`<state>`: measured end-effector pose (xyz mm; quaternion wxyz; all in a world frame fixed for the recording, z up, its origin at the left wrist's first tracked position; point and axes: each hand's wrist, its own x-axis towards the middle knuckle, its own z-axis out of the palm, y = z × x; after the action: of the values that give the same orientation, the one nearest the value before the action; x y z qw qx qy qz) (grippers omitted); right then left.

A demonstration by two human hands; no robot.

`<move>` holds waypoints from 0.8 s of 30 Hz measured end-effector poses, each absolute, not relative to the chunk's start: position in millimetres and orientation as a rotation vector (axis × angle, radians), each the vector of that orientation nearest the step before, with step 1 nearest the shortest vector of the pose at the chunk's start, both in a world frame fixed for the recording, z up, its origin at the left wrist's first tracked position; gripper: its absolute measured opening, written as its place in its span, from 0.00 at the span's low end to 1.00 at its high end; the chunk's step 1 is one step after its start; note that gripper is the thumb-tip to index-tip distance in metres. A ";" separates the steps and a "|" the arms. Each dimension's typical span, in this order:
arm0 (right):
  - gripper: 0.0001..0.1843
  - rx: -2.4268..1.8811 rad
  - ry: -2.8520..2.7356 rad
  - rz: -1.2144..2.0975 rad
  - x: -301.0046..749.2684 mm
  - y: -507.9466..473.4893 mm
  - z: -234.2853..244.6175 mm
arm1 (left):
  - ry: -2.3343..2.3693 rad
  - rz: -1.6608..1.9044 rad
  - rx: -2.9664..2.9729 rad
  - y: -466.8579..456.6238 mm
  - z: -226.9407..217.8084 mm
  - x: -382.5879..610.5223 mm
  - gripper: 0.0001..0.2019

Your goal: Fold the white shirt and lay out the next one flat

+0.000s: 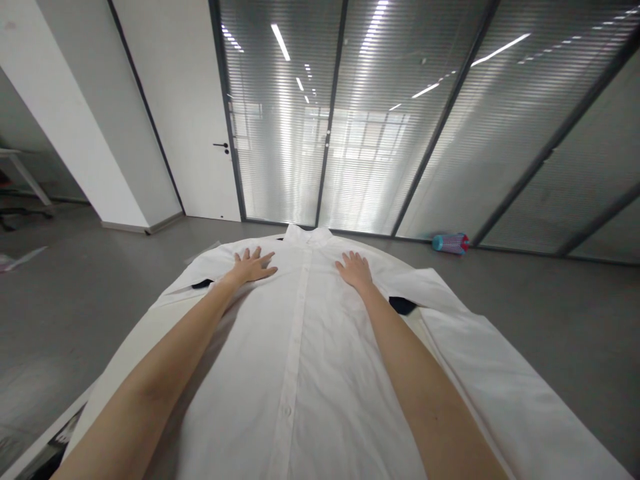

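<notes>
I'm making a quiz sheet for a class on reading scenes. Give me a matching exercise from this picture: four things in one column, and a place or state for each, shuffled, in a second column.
Things:
1. left hand
2. right hand
3. white shirt
4. blue and pink roll

Places or states:
A. on the floor by the glass wall
B. spread flat and buttoned, collar at the far end
C. palm down on the shirt, right of the button strip
D. palm down on the shirt, left of the button strip

Pairs: 1-D, 2-C, 3-B, 4-A
</notes>
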<state>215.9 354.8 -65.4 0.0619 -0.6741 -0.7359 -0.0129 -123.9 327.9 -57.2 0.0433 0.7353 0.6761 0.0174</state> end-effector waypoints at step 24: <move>0.30 -1.966 -2.236 -0.198 215.4 351.7 -68.7 | 1.705 0.421 2.653 358.2 -72.8 5.5 0.31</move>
<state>215.4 351.7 -68.7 0.0787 -0.6569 -0.7469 -0.0661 5.5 358.2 -72.8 -0.0200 0.8336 0.5359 0.1324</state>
